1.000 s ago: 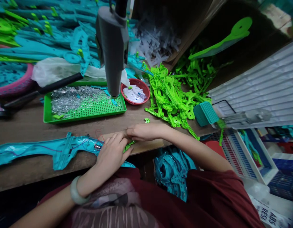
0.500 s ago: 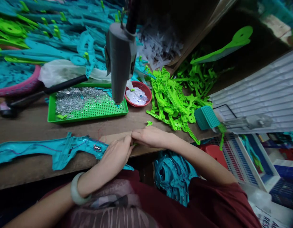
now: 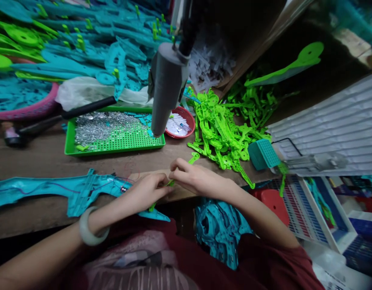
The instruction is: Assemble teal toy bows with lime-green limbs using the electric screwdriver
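Your left hand (image 3: 146, 190) sits in the middle of the frame, a little below centre, with its fingers curled and pinching a small green plastic piece (image 3: 170, 183). Your right hand (image 3: 194, 178) is just beside it on the right, fingers bent too, and its fingertips meet the same green piece, so both hands hold it together. You can see only a bit of the piece between your fingers. A pale bangle (image 3: 87, 227) is on your left wrist, lower left of the frame. Under your left hand lies a long teal plastic shell (image 3: 68, 189) that runs to the left edge along the wooden table (image 3: 38, 161), with thin wires on it. Above your hands, a grey hanging tool (image 3: 166, 90) points down over a green tray (image 3: 119, 143) full of small shiny metal bits. A red bowl (image 3: 187, 119) with white bits sits right beside the tray. To the right of the bowl is a big heap of green plastic parts (image 3: 225, 129), and a small teal basket (image 3: 263, 153) is next to that heap. In the upper left of the frame is a big pile of teal parts (image 3: 83, 48). A black-handled hammer (image 3: 53, 119) lies left of the tray.
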`<state>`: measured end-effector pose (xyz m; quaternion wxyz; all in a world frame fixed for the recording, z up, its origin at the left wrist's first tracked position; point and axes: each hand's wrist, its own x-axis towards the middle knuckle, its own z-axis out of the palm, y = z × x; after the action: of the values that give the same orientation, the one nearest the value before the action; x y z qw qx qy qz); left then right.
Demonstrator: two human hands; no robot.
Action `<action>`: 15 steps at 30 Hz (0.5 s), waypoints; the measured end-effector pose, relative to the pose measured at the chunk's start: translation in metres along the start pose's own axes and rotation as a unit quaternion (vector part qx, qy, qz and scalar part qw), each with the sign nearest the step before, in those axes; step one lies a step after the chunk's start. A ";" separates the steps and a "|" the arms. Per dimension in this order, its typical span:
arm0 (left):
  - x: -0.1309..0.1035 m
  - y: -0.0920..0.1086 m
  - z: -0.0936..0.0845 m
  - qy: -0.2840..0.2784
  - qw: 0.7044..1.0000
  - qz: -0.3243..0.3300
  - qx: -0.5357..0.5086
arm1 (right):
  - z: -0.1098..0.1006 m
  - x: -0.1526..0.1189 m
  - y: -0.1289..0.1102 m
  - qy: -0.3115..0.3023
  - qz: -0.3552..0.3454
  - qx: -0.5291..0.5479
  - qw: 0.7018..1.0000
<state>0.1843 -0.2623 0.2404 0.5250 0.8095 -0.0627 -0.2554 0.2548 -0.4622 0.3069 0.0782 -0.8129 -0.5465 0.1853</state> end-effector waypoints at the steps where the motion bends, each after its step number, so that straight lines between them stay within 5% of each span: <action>1: -0.001 0.002 -0.002 -0.020 0.999 -0.017 -0.030 | -0.002 -0.004 0.000 0.018 0.001 0.020 1.000; 7: -0.004 0.011 -0.010 -0.117 0.969 -0.018 -0.214 | 0.002 -0.010 0.004 0.084 0.006 0.134 0.987; 15: -0.012 0.012 -0.019 -0.100 0.987 0.025 -0.126 | 0.009 0.001 0.001 0.151 0.070 0.155 0.974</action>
<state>0.1851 -0.2481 0.2609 0.6202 0.7053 -0.1023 -0.3277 0.2525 -0.4622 0.2985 0.2719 -0.8456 -0.4349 0.1481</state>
